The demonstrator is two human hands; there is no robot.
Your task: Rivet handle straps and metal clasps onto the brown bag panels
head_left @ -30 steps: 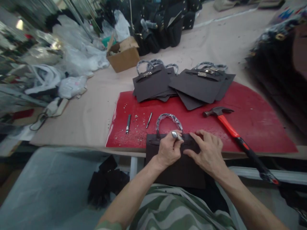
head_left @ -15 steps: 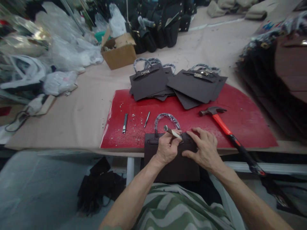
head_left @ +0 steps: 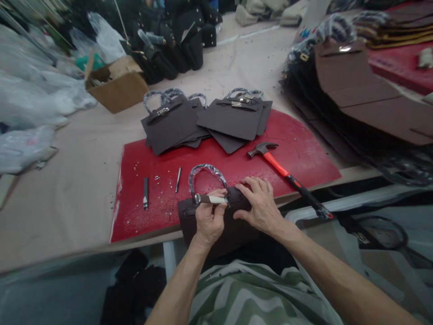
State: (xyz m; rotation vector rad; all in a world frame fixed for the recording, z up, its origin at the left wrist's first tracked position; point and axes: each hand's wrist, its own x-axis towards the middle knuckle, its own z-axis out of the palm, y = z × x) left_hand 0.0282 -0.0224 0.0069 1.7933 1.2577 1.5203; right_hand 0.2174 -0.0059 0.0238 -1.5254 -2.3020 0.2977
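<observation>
A dark brown bag panel (head_left: 189, 221) lies across the table's front edge, its lower part hanging toward my lap. Its plastic-wrapped handle (head_left: 207, 167) arches up onto the red board. My left hand (head_left: 210, 222) is closed around a metal punch (head_left: 207, 198) with a white-wrapped section, its tip at the strap slot near the panel's top. The punch lies nearly sideways in my view. My right hand (head_left: 259, 203) rests on the panel's top right part, fingers spread and thumb apart, holding the panel down.
On the red board (head_left: 297, 167) lie a claw hammer (head_left: 277, 164), its handle past the table edge, a dark flat tool (head_left: 145, 193), a thin metal rod (head_left: 178, 179) and small scraps. Finished-looking panels (head_left: 237, 117) lie behind. A cardboard box (head_left: 118, 88) and panel stack (head_left: 338, 99) stand farther off.
My view has swung right, so the table things sit farther left. The punch now leans flatter across my view, and the panel's lower part tips more steeply downward. Both hands keep their places on it.
</observation>
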